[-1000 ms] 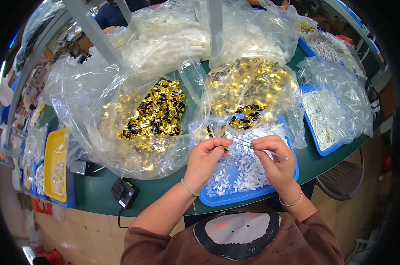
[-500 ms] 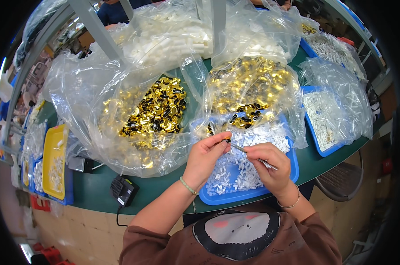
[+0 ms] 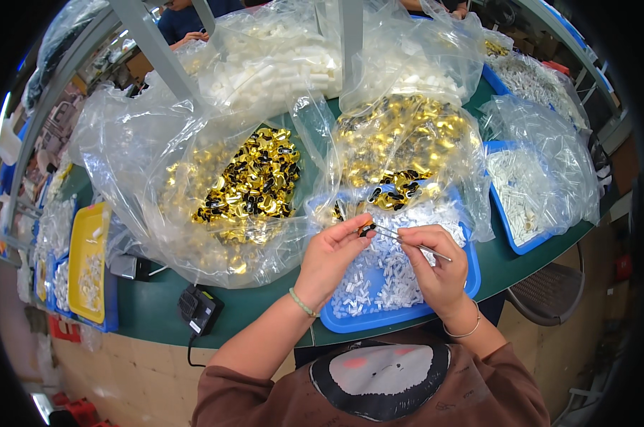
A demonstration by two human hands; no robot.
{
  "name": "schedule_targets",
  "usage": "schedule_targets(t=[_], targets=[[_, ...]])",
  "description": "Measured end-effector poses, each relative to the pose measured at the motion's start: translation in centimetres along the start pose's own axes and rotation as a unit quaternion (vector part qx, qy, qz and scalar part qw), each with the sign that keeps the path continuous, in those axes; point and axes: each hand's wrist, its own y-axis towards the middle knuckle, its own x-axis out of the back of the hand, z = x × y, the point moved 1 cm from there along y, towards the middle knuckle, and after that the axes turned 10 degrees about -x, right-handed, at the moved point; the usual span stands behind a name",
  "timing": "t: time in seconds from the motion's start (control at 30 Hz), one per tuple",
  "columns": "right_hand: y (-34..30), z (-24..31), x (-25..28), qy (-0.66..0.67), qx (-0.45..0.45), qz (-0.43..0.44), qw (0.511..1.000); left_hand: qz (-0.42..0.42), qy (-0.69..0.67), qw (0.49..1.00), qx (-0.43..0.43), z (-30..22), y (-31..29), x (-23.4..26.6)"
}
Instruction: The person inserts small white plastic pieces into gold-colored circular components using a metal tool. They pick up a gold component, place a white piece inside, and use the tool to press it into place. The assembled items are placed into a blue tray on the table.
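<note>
Between the fingertips of my left hand (image 3: 325,260) is a small black and gold piece (image 3: 366,229). My right hand (image 3: 439,274) is closed around metal tweezers (image 3: 389,235), whose tips point left and reach close to that piece. I cannot tell whether the tips touch it. Both hands are above a blue tray (image 3: 357,325) of small clear and white plastic parts (image 3: 400,281). Just behind the hands, several black and gold pieces (image 3: 397,191) spill from a clear plastic bag (image 3: 407,139) onto the tray's far part.
Another open bag (image 3: 133,185) of gold and black pieces lies left. White cylindrical parts (image 3: 279,75) fill bags behind grey posts (image 3: 352,50). A yellow tray (image 3: 87,285) and black device (image 3: 199,307) are left; a blue tray (image 3: 523,247) is right. A co-worker's hand (image 3: 192,37) shows far left.
The tweezers' tips have spread apart and the tool has shifted slightly. The piece in my left fingers shows more black. The co-worker's hand at the far left has come into sight.
</note>
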Motion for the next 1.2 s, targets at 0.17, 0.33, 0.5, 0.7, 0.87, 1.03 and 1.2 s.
schedule_targets(t=[0.17,0.33,0.5,0.7,0.87,1.03,1.2], targets=[[0.05,-0.01,0.08,-0.006,0.005,0.004,1.000,0.001,-0.005,1.000,0.005,-0.07,-0.01,-0.08],[0.08,-0.07,0.16,-0.019,0.016,0.006,1.000,0.003,-0.008,1.000,0.007,-0.11,-0.03,-0.08],[0.13,-0.06,0.24,-0.014,0.021,0.008,1.000,0.005,-0.002,1.000,0.005,-0.10,-0.01,-0.09],[0.09,-0.01,0.37,-0.021,0.033,0.011,0.999,0.004,0.001,1.000,0.013,-0.21,-0.01,-0.14],[0.03,-0.26,0.14,0.001,0.010,-0.014,1.000,0.009,-0.004,1.000,0.003,0.06,0.01,0.12],[0.02,-0.26,-0.07,0.008,-0.036,-0.013,0.999,0.012,0.002,1.000,0.005,0.03,0.06,0.12],[0.00,-0.55,0.15,0.006,-0.022,-0.011,1.000,0.017,0.006,1.000,0.002,0.05,0.02,0.13]])
